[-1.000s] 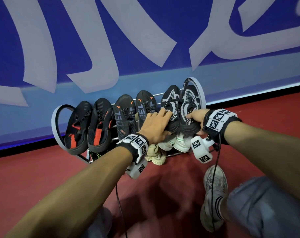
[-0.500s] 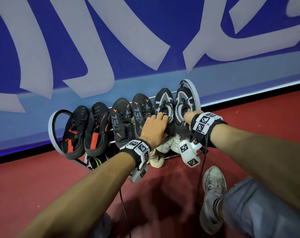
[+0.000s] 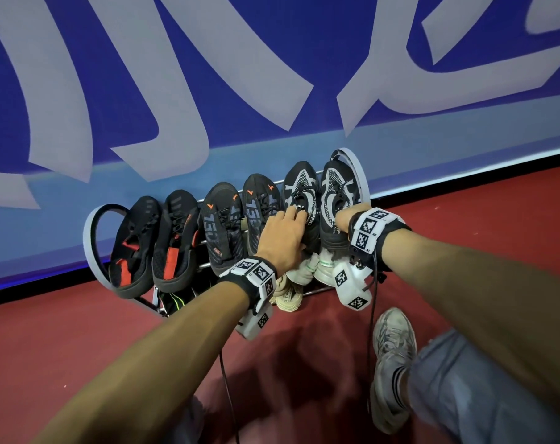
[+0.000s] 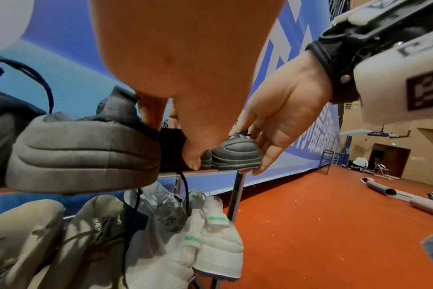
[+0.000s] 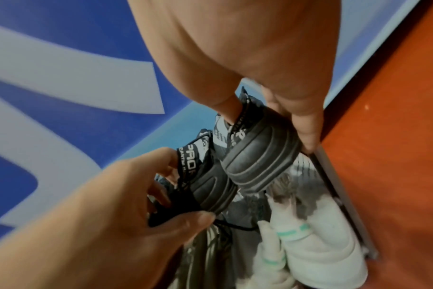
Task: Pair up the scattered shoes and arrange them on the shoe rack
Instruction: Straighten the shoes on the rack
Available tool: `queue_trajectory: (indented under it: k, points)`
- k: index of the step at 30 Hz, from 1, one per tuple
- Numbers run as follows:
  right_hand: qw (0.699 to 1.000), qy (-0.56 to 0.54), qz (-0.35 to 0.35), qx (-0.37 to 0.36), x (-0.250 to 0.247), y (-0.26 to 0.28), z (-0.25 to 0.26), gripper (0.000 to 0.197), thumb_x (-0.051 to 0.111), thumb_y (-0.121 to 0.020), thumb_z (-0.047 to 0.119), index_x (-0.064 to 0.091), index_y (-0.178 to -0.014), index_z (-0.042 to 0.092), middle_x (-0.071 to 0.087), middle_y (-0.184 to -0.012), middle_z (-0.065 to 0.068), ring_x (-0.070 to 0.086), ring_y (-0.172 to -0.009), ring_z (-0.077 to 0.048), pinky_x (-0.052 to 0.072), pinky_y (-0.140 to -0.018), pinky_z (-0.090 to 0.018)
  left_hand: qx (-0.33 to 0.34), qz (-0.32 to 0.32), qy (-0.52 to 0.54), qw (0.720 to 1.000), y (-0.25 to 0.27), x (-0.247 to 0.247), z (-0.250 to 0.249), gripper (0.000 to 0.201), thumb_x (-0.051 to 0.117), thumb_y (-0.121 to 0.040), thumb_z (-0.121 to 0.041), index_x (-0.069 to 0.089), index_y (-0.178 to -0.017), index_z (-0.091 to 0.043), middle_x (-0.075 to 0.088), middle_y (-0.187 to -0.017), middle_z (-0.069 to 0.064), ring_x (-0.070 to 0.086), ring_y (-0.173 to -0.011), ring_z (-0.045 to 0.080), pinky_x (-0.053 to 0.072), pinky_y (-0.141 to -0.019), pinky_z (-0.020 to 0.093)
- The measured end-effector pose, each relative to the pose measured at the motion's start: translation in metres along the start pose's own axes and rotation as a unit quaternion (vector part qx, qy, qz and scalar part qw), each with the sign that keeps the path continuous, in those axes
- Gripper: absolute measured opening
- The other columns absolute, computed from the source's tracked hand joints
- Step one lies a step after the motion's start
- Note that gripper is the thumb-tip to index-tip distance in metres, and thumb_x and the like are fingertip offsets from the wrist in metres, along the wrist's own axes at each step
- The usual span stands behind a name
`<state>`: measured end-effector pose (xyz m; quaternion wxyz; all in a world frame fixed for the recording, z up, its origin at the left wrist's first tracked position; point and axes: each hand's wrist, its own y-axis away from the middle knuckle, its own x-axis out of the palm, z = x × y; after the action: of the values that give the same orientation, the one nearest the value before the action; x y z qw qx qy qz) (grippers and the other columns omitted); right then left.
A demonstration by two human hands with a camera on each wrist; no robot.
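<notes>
I am holding one black-and-white shoe in each hand at the right end of the shoe rack [image 3: 362,174], on its upper bars. My left hand [image 3: 281,235] is gripping the left shoe [image 3: 299,193] at its collar, thumb under the heel and fingers curled into the opening; my right hand [image 3: 349,214] is gripping the right shoe [image 3: 334,193], thumb tucked inside the collar and fingers reaching down the outer side of its heel. Both shoes are lying toes toward the wall, heels toward me, side by side and touching. I am judging them light, with a soft knit upper that gives under the fingers and a stiff ribbed rubber heel; the heel and collar are offering the firmest hold, while loose laces could snag on the rack's bars. The knit is showing bold white patterning on black, with white lettering on the heel tab. To the left of this pair, on the same bars, two further dark pairs are resting, the nearer with orange marks, the farther with red insoles. Below the pair, pale shoes [image 4: 210,244] are sitting on the rack's lower bars.
</notes>
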<state>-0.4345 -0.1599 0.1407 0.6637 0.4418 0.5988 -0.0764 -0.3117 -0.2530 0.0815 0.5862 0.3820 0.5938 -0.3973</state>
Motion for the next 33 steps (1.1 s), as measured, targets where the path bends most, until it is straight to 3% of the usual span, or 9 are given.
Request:
queue_trajectory:
  k: [6,9,11,13,18,22,26,29,33]
  points:
    - [0.987,-0.146,-0.066,0.0,0.008,0.0,0.01,0.06,0.045,-0.105,0.027,0.024,-0.151,-0.005,0.028,-0.157,-0.025,0.024,-0.146,-0.038,0.018,-0.12,-0.046,0.013,-0.007,0.004,1.0,0.001,0.001,0.0,0.05,0.072,-0.083,-0.025,0.048,-0.125,-0.011,0.051,-0.121,0.009,0.053,-0.105,0.031,0.042,-0.087,0.041]
    - [0.966,-0.221,-0.063,0.122,0.022,-0.011,0.019,0.108,0.07,-0.084,0.05,0.003,-0.156,0.006,0.029,-0.151,-0.028,0.033,-0.141,-0.041,0.028,-0.117,-0.045,0.014,-0.002,0.016,1.0,0.001,-0.001,0.001,0.048,0.071,-0.083,-0.021,0.048,-0.124,-0.011,0.051,-0.121,0.008,0.053,-0.105,0.031,0.042,-0.087,0.041]
    - [0.956,-0.259,-0.057,0.127,0.023,-0.021,0.019,0.114,0.075,-0.074,0.056,0.007,-0.155,0.014,0.034,-0.15,-0.024,0.039,-0.137,-0.039,0.034,-0.113,-0.043,0.011,0.001,0.028,1.0,0.001,-0.002,0.002,0.049,0.072,-0.082,-0.017,0.048,-0.125,-0.011,0.051,-0.121,0.008,0.053,-0.106,0.031,0.042,-0.089,0.041]
    - [0.963,-0.249,-0.007,0.105,0.02,-0.024,0.01,0.118,0.083,-0.069,0.047,0.01,-0.154,0.009,0.037,-0.151,-0.019,0.04,-0.137,-0.036,0.035,-0.11,-0.04,0.007,0.003,0.043,0.999,0.001,-0.004,0.003,0.051,0.073,-0.082,-0.014,0.048,-0.126,-0.011,0.051,-0.122,0.008,0.053,-0.107,0.032,0.043,-0.091,0.042]
    - [0.985,-0.144,-0.021,0.089,0.021,-0.019,0.01,0.098,0.092,-0.063,0.037,0.034,-0.138,0.013,0.057,-0.129,-0.015,0.057,-0.118,-0.033,0.05,-0.089,-0.037,0.011,0.002,0.055,0.998,0.0,-0.005,0.002,0.053,0.074,-0.079,-0.009,0.047,-0.125,-0.009,0.052,-0.123,0.01,0.053,-0.107,0.033,0.045,-0.094,0.043]
    - [0.99,-0.114,-0.039,0.078,0.024,-0.015,0.012,0.083,0.082,-0.079,0.033,0.032,-0.142,0.011,0.053,-0.133,-0.013,0.054,-0.124,-0.03,0.049,-0.095,-0.035,0.005,-0.004,0.059,0.998,-0.002,-0.006,0.001,0.049,0.074,-0.079,-0.005,0.046,-0.12,-0.01,0.053,-0.119,0.01,0.054,-0.105,0.033,0.044,-0.09,0.042]
    - [0.99,-0.099,-0.075,0.066,0.024,-0.017,0.014,0.065,0.07,-0.089,0.03,0.037,-0.141,0.009,0.051,-0.135,-0.022,0.051,-0.125,-0.036,0.047,-0.099,-0.041,0.005,0.002,0.053,0.999,-0.004,-0.007,0.0,0.051,0.075,-0.077,-0.005,0.045,-0.118,-0.01,0.052,-0.118,0.01,0.054,-0.104,0.033,0.045,-0.089,0.042]
    - [0.992,-0.085,-0.092,0.034,0.021,-0.012,0.008,0.058,0.061,-0.096,0.027,0.037,-0.145,0.007,0.044,-0.144,-0.021,0.044,-0.134,-0.038,0.035,-0.11,-0.044,0.008,0.008,0.047,0.999,-0.006,-0.009,0.001,0.054,0.076,-0.076,-0.004,0.045,-0.12,-0.01,0.051,-0.12,0.011,0.055,-0.105,0.034,0.045,-0.088,0.042]
    - [0.993,-0.063,-0.067,0.071,0.024,-0.015,0.015,0.06,0.065,-0.09,0.028,0.038,-0.141,0.013,0.034,-0.143,-0.027,0.049,-0.124,-0.044,0.044,-0.102,-0.051,0.014,0.019,0.049,0.999,-0.007,-0.012,0.002,0.056,0.078,-0.075,-0.004,0.045,-0.12,-0.008,0.051,-0.12,0.012,0.056,-0.105,0.035,0.046,-0.087,0.043]
